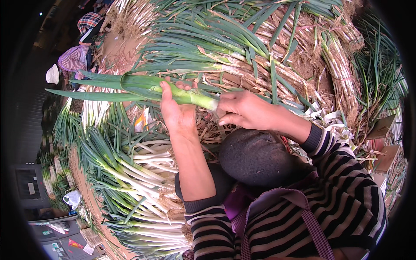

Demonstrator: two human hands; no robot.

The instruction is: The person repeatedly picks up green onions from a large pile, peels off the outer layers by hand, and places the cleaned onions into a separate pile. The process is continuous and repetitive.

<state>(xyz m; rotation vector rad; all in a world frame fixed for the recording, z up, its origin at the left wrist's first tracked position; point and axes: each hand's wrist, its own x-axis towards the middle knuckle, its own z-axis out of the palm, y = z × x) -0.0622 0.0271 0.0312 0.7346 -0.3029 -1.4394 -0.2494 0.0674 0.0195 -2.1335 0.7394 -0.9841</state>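
Observation:
A large green onion (pixel 191 97) lies across the middle, its broad green leaves toward the left and its pale stem toward the right. My left hand (pixel 180 104) is under the leaf base, with the thumb over the front and fingertips showing behind. My right hand (pixel 242 109) has its fingers closed at the lower white end of the stem and covers that end. Below the hands is my dark-clad knee (pixel 258 157). Cleaned green onions with white stems (pixel 139 182) are piled to the left of my legs.
Untrimmed green onions with soil-stained stems (pixel 260 68) fill the area beyond my hands. Dry peelings (pixel 211 128) lie under the hands. Tied bundles (pixel 341 78) rest at the right, near a wooden board (pixel 386 157). Two other people bend over at upper left, one in a white hat (pixel 52 74).

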